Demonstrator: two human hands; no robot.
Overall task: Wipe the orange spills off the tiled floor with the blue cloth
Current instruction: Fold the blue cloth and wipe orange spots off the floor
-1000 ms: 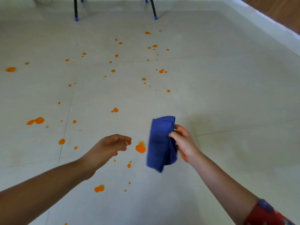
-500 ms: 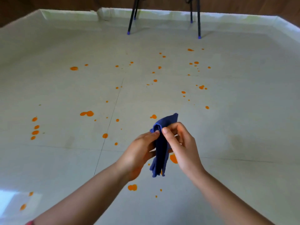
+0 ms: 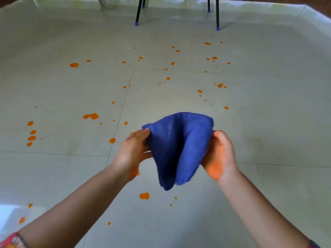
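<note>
A blue cloth (image 3: 176, 147) hangs in the air between my hands, spread apart at the top and drooping to a point below. My left hand (image 3: 133, 153) pinches its left edge and my right hand (image 3: 219, 155) grips its right edge. Orange spills dot the pale tiled floor (image 3: 268, 97): a double blob (image 3: 144, 196) just below the cloth, a blob (image 3: 112, 140) left of my left hand, a pair (image 3: 91, 116) further left, and several small drops (image 3: 220, 85) farther away. The cloth hides the floor right behind it.
Two black chair legs with blue tips (image 3: 136, 23) (image 3: 218, 29) stand at the far end. A raised pale skirting (image 3: 250, 6) runs along the far wall. More orange blobs (image 3: 31, 133) lie at the far left.
My left hand came in and took the cloth's edge. Both hands then pulled apart, opening the folded cloth wider. The view has shifted to face the far wall.
</note>
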